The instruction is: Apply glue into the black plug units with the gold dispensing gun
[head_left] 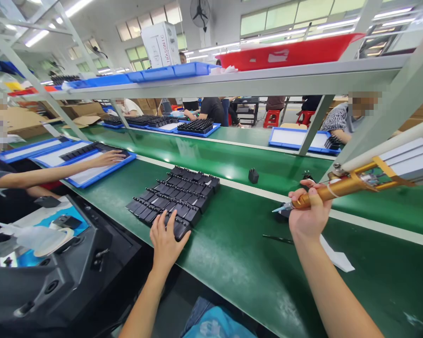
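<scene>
Gold tool (326, 191), pen-shaped, gripped in the closed right hand (308, 216) with the thumb on top. It sits level above the green belt (232, 253), its pointed tip aimed left and slightly down, just over a small black part (284, 215) that the hand half hides. The level grip seems meant to steady the tip over that part. A white hose (384, 144) runs from the tool's rear off to the right.

The left hand (165, 237) lies flat and open, fingers spread, resting on the near edge of a block of black adapters (178, 195). They are packed in tight rows on the belt (probably so they can be handled as a group), and the hand grips none of them.

Between the hands lie a thin black stick (277, 238) and a scrap of white paper (336, 259). Two loose adapters stand farther back, well apart from the block. A grey post (315, 124) holding the overhead shelf (232, 80) comes down close behind the tool. At left, a co-worker's hand (107, 158) rests on a blue tray (102, 174).
</scene>
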Available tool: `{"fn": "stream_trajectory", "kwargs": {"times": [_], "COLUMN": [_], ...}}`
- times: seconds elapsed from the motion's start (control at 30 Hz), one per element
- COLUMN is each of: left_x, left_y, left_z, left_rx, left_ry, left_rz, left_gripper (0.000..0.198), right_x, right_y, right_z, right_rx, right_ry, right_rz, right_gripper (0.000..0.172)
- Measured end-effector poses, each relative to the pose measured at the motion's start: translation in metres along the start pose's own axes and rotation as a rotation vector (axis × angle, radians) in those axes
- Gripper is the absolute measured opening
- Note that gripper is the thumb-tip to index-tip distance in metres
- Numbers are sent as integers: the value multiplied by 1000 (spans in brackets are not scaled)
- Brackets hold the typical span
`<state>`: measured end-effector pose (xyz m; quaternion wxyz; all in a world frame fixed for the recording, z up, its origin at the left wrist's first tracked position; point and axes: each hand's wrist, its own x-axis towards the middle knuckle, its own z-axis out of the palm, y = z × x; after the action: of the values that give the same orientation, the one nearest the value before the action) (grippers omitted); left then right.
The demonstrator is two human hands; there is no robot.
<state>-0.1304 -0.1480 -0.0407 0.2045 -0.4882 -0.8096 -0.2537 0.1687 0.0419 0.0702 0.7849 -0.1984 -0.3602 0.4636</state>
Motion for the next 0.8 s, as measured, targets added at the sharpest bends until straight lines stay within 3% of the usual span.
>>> {"fn": "stream_trajectory", "kwargs": {"times": [0.17,0.27,0.37,0.47,0.6,0.7,0.8], "left_x": [1,11,40,89,160,199,218], "left_y": [-2,27,75,130,191,215,217], "left_z": [2,1,15,55,127,162,178], "left_rx": [-52,-197,-427,-638,-670,-667,-683], "left_ry": [57,135,40,-181,-460,-489,-520], "left_rz": [18,112,213,221,10,-71,-140], "left_gripper": [76,78,72,71,94,100,95], "right_x": [3,7,14,21,27,29,30], "right_y": [2,4,4,4,5,8,9], "right_z": [-1,-4,-9,-14,-19,-23,-25], "right_rx": [9,18,11,-2,-20,-29,-25], "right_ry": [19,31,69,108,136,144,127], "right_rz": [-8,-6,2,8,8,24,33], "right_gripper": [18,19,20,22,24,27,28]}}
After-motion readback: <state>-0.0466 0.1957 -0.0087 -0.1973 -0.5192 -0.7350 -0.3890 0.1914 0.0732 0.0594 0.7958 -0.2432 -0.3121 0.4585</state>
